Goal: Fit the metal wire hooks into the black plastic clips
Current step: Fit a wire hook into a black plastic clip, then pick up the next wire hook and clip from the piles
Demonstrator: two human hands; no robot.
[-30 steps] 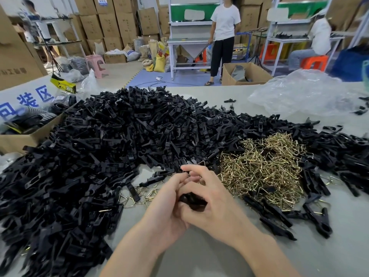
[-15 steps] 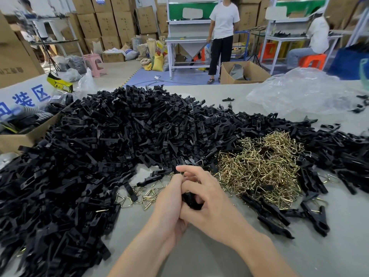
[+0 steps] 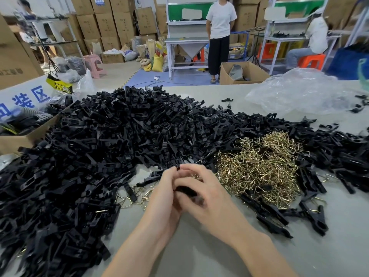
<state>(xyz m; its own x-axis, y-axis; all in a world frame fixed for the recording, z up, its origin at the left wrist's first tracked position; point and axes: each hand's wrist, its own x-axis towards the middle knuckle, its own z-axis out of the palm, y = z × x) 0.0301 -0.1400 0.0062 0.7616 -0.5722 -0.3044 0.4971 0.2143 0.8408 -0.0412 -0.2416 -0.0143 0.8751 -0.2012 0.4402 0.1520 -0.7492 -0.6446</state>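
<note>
one clip in both hands, mid-fitting

at the far left a cardboard box [image 3: 24, 136] sat at the table's edge, and beside it the great heap of loose black plastic clips [image 3: 119, 140] spread across the grey table [image 3: 199, 256]. a few stray wire hooks [image 3: 127, 202] lay on the table just left of the hands.

the left hand [image 3: 163, 196] was curled round one black clip [image 3: 185, 190], its fingertips pinching the far end, where a small black tip poked out. the right hand [image 3: 211, 202] pressed against the left and its fingers were clenched over the same clip from the other side. the clip sat in the gap between the two palms, mostly covered. the right hand was blurred, and whether a hook was already held against the clip could not be told.

this looked like the fitting step itself: a hook being seated in the clip. the next move would likely call for a firm squeeze until the wire catches, then dropping the piece on the right.

right of the hands lay the pile of brass-coloured wire hooks [image 3: 259, 168], close by, and beyond it some finished clips [image 3: 317, 218] with wire showing.
</note>
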